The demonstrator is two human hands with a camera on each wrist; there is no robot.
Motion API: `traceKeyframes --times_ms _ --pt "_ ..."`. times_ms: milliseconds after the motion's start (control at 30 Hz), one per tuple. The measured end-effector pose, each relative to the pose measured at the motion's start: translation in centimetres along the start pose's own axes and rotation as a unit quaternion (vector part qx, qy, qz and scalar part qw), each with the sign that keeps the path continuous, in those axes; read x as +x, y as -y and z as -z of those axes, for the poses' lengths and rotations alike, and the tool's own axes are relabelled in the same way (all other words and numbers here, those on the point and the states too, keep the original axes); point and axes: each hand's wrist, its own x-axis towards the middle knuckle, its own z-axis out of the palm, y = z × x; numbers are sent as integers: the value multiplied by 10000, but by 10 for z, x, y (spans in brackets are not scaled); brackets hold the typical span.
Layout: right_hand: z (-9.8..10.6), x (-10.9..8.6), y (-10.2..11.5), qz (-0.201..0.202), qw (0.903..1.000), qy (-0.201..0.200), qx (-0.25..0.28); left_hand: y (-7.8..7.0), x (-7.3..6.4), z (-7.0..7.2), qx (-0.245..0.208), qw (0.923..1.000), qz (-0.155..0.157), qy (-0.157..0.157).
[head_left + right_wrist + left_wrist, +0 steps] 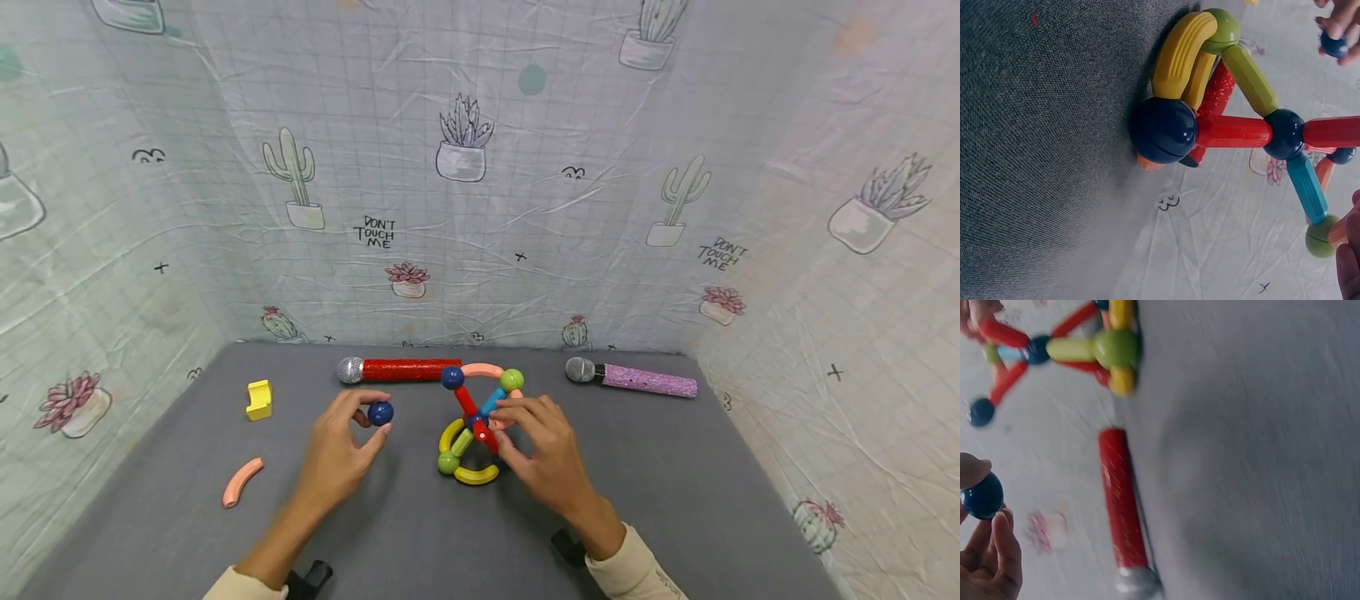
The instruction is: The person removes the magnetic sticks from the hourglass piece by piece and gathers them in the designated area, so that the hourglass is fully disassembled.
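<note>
we pinch 1 blue ball in our left grip, left of the structure; our right grip pinches its pink rod. probably mid-assembly, we next need the ball aligned with a rod.

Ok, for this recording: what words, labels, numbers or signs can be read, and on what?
"DON'T TOUCH ME", on the backdrop cloth, left of centre in the head view.
"DON'T TOUCH ME", same cloth, further right.
"x"-like crosses, scattered on the cloth.
Too faint to read: marks on the right sleeve.
None readable on the toy structure or blue ball.
</note>
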Motion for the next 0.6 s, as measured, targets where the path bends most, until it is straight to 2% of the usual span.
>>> traceKeyframes --times_ms 167,367,500,600 --pt "0 -1 -1 -18 10000 21 -39 34 11 1 202 9992 333 9" --pt "0 -1 -1 -14 10000 52 -69 70 28 -1 372 9926 1026 536" --pt "-1 -1 -1 41 10000 24 -50 86 37 -4 409 9859 1353 899" --pt "-2 -1 -2 135 9999 -19 -25 89 40 -5 405 9826 1481 1040"
